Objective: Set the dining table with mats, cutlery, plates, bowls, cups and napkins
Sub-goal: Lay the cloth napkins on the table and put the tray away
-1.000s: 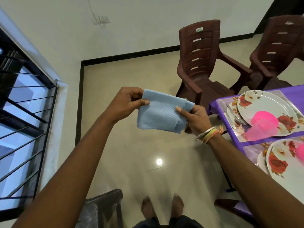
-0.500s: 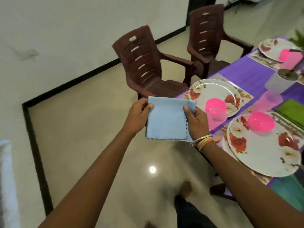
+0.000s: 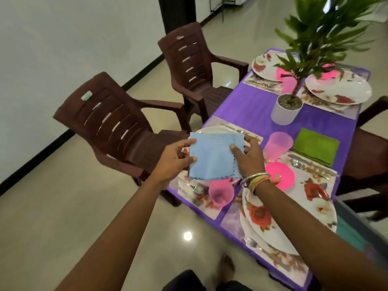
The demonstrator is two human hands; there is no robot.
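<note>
Both hands held the folded blue napkin (image 3: 212,156) stretched between them. The left hand (image 3: 175,162) pinched its left edge between thumb and fingers, and the right hand (image 3: 247,158), bangles at the wrist, pinched the right edge with the thumb on top. A second before, the napkin had been held out over bare floor facing the wall. Half a second before, it had only reached the desk's corner. Now it hung over the left-hand place setting on the desk (image 3: 247,106), hiding most of that setting's plate (image 3: 214,129). Whether it touched the plate could not be told. The carry looked finished, so this setting seemed about to receive its napkin. The setting beside it already had a green napkin (image 3: 315,147) lying flat.

Among the containers, the nearest pink cup (image 3: 220,195) stood just below the napkin with nothing visible inside. The pink bowl (image 3: 281,175) sat on the near flowered plate (image 3: 294,206) and looked empty, as did the second pink cup (image 3: 278,144) behind the right hand. Farther on, the white pot (image 3: 286,111) held soil and a leafy green plant. At the far end, two more plates (image 3: 338,89) carried pink pieces too screened by leaves to tell what was in them
</note>
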